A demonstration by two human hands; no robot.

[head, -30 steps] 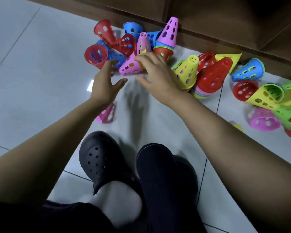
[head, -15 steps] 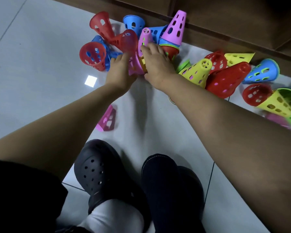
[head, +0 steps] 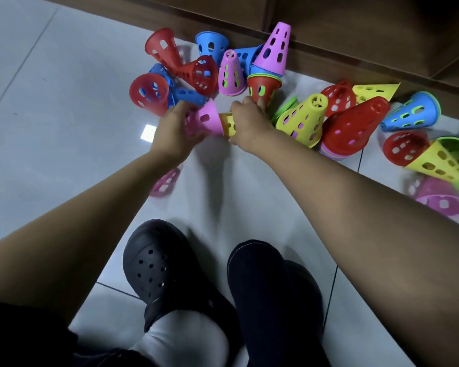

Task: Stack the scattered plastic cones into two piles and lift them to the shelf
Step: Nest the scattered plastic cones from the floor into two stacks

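Several perforated plastic cones in red, blue, pink, yellow and green lie scattered on the tile floor. My left hand (head: 174,128) grips a pink cone (head: 209,120) lying on its side. My right hand (head: 248,123) holds a yellow cone (head: 226,124) whose end sits inside or against the pink one; most of it is hidden by my fingers. A small upright stack topped by a pink cone (head: 274,50) stands behind my hands. A red stack (head: 353,128) lies on its side to the right.
A dark wooden shelf base (head: 355,35) runs along the far edge of the floor. A lone pink cone (head: 166,181) lies under my left forearm. My feet, one in a black clog (head: 164,263), are at the bottom centre.
Both hands reached into the pile and closed on the pink and yellow cones, then drew them back toward me. The camera tilted slightly.
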